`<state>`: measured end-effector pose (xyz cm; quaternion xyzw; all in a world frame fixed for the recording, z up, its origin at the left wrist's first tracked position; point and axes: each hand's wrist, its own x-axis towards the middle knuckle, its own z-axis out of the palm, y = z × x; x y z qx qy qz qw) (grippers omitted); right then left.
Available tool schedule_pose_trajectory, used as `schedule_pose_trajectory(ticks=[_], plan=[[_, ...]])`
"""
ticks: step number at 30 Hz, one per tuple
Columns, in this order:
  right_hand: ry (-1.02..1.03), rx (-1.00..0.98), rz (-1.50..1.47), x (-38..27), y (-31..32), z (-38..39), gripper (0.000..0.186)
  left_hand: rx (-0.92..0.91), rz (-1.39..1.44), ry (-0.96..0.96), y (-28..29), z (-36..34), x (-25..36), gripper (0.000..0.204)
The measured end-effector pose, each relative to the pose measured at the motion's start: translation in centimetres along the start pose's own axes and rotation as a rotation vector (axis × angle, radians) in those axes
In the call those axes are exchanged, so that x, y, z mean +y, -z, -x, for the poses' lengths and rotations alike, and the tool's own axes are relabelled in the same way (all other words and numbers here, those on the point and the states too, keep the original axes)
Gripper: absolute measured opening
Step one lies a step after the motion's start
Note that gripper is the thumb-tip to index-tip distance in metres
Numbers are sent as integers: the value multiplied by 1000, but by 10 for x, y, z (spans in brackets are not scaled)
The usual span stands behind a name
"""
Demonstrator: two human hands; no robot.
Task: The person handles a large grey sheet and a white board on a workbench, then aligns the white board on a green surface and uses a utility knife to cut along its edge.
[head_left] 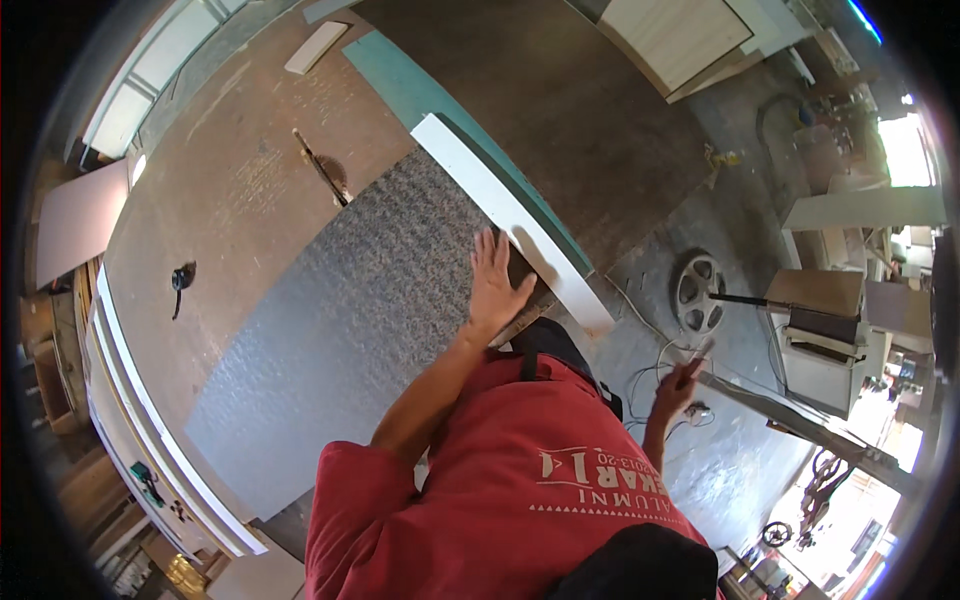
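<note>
A: Two hands (497, 285), two different jobs; the left hand lies flat and spread wide on the near corner of the grey speckled sheet (350, 320), fingers up toward the white board (515, 225) that runs along the sheet's far edge; the right hand (678, 385) is off the sheet, down over the floor, closed round a thin stick-like thing, though what it is I cannot tell.

B: What worries you?

A: The sheet rests on the brown worktable (230, 190), yet its near corner seems to reach the table's rim; I judge that a push from one palm alone could skew it or tip that corner off; the white board, overhanging beside the sheet, might slide too.

B: And room?

A: Left of the sheet the table is open, save a small dark tool (180, 280); right of the sheet, loose cables (650, 370) and a reel (697, 292) on the floor could catch a foot.
</note>
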<state>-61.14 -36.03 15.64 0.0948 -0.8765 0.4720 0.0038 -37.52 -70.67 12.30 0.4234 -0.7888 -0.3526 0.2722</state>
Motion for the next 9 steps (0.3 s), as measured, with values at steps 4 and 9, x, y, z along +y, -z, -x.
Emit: schedule_pose_trajectory(ticks=[4,9], plan=[[500,-270,238,-83,-77,28,36,-49,60,7,25,53,-2,84],[829,-574,395,-116,-137,28,41,-85,35,84,74,85,-21,78]])
